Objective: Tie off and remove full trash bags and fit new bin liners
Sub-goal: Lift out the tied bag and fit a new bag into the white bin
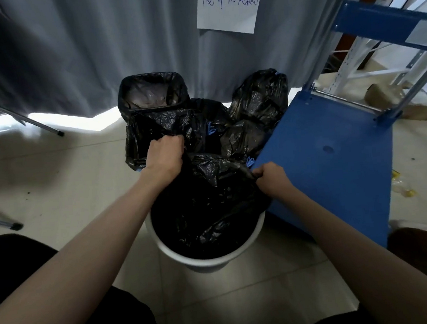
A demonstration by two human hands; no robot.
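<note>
A: Report the scene, left to right.

B: 2 metal legs with black tips [59, 133] rest on the tiled floor at far left, in front of a grey curtain [73, 57]. The left hand [165, 153] is fisted around a bunched fold of the black bin liner [203, 213], fingers fully curled, at the liner's far-left edge.

A: Location of the liner?

B: It sits inside the round white bin [204, 260] at centre, its film pulled up above the rim on the far side; the near rim is bare.

A: Behind it?

B: A square bin with a black liner [152, 90] folded over its rim stands against the curtain. Just beside it, to the right, full black bags [258, 100] are piled, with blue drawstrings [211, 131] visible.

A: Right hand?

B: The right hand [271, 179] pinches the liner's right edge, fingers curled tight on the film. It is just beside the deck of a blue platform cart [333, 153], which touches the white bin. A handwritten paper sign [229, 6] hangs on the curtain above.
</note>
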